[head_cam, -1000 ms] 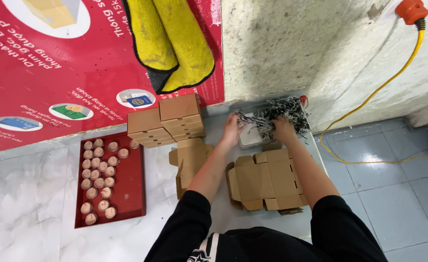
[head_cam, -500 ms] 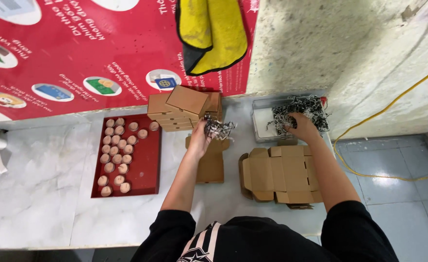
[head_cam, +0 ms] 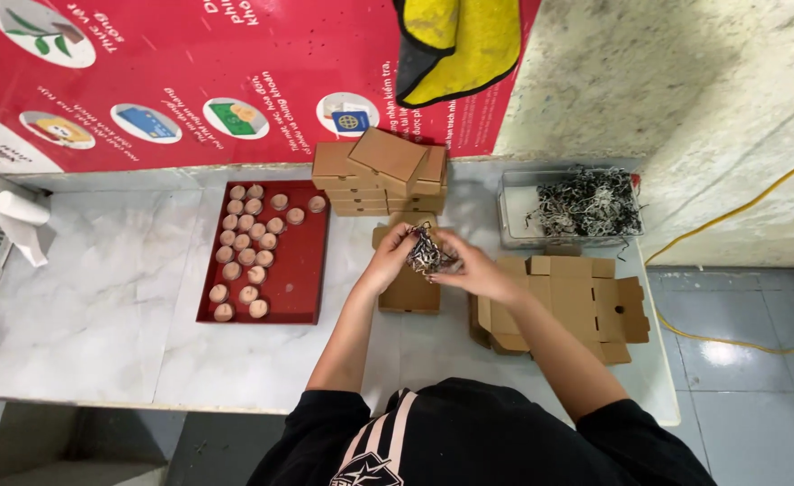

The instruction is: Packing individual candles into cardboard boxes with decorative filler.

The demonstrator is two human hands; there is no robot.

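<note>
My left hand (head_cam: 391, 256) and my right hand (head_cam: 465, 263) are together over the middle of the table, both closed around a clump of black-and-white shredded paper (head_cam: 426, 255). The clump hangs above a small open cardboard box (head_cam: 409, 290) lying on the marble tabletop. To the right sits a clear tray (head_cam: 514, 209) holding more of the shredded paper (head_cam: 588, 202). A stack of closed cardboard boxes (head_cam: 381, 175) stands just behind my hands.
A red tray (head_cam: 297, 272) with several small round beige pieces lies at the left. Flat unfolded cardboard boxes (head_cam: 568, 301) are piled at the right. A white paper roll (head_cam: 22, 223) and a basket are at the far left. A red poster and a yellow cloth (head_cam: 451, 45) hang on the wall.
My right hand has left the tray of shredded paper and joined my left hand at the middle. Both now hold the clump above the open box.
</note>
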